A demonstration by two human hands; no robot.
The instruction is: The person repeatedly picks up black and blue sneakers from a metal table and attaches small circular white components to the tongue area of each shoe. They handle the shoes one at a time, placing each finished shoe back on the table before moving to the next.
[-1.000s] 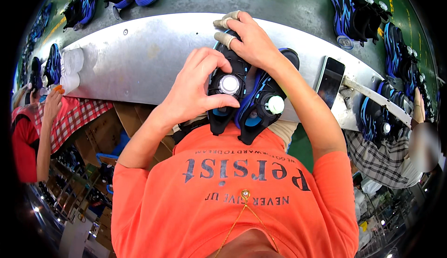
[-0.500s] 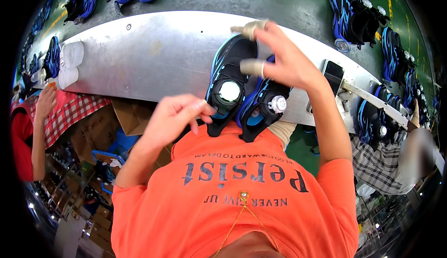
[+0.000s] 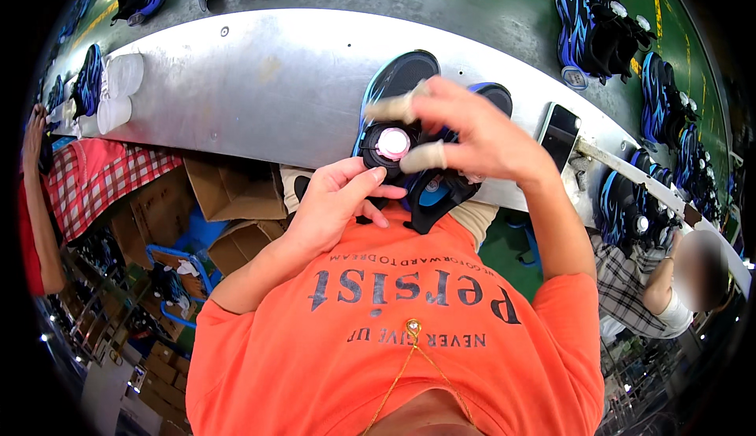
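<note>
A pair of black and blue shoes lies side by side at the near edge of the metal bench, toes pointing away from me. The left shoe (image 3: pixel 386 82) carries a round white-topped dial (image 3: pixel 392 143) on its tongue, with a pink ring under the top. My left hand (image 3: pixel 331 204) is closed at this shoe's collar, thumb tip beside the dial. Over the shoes, my right hand (image 3: pixel 484 133) has its fingers apart on either side of the dial, slightly blurred, with beige covers on two fingertips. It partly hides the right shoe (image 3: pixel 494 99).
A phone (image 3: pixel 560 133) lies on the metal bench (image 3: pixel 236 90), right of the shoes. Clear plastic pieces (image 3: pixel 122 78) stand at its left end. More shoes (image 3: pixel 587 31) rest on the green surface beyond. Cardboard boxes (image 3: pixel 228 188) sit below left. Co-workers are at both sides.
My left hand has moved right and closed at the left shoe's collar. My right hand has come nearer, from the toes to the dial. The dial now shows a pink ring.
</note>
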